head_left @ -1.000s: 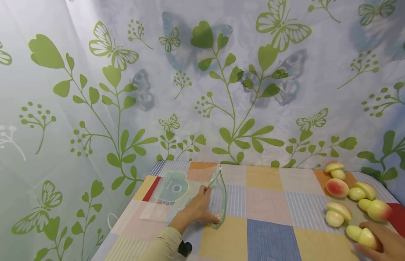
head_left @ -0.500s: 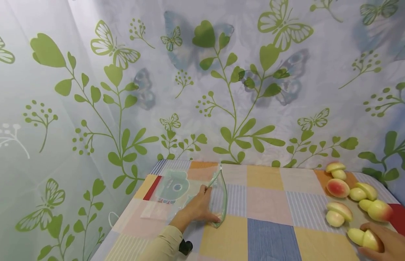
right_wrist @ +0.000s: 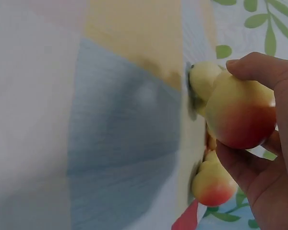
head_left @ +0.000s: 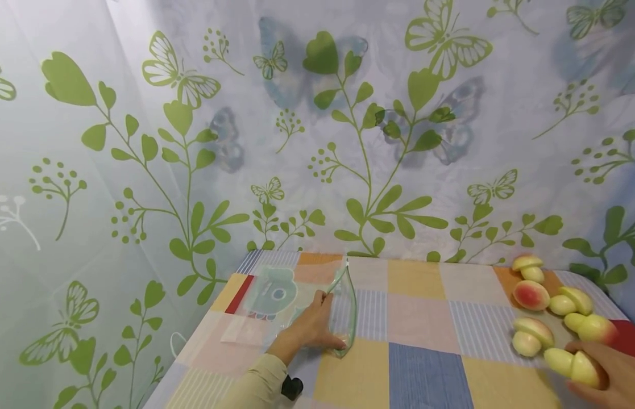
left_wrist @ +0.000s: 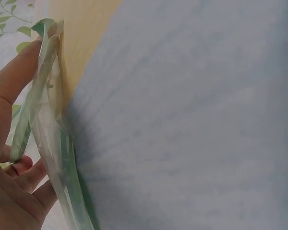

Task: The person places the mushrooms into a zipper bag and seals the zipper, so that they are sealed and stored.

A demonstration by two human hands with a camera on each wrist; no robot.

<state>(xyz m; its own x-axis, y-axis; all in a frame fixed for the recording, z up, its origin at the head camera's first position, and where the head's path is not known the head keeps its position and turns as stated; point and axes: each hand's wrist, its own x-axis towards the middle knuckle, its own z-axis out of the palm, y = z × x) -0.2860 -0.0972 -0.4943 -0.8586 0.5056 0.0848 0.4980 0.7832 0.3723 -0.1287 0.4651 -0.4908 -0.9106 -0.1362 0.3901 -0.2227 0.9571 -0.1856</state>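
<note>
In the head view my left hand (head_left: 312,326) is at the mouth of a clear zip bag (head_left: 276,292) with a green edge and a printed cartoon figure, lying flat on the table. Its thumb and fingers grip the edge and spread the mouth apart; the left wrist view shows the green strip (left_wrist: 21,134) across the fingers. At the right, my right hand (head_left: 616,372) holds a yellow toy mushroom (head_left: 583,368) with a reddish cap between thumb and fingers. In the right wrist view, that mushroom's rounded cap (right_wrist: 240,115) faces the camera, red at its lower side.
Several more toy mushrooms lie beyond the right hand, among them a near one (head_left: 527,343), a red-capped one (head_left: 531,295) and one at the back (head_left: 527,264). A small black object (head_left: 292,388) sits by the left sleeve. A patterned curtain (head_left: 317,142) hangs behind the patchwork tablecloth (head_left: 424,375).
My right hand has raised the toy mushroom slightly, and a shadow shows on the cloth beside it. The left hand and the bag keep their place.
</note>
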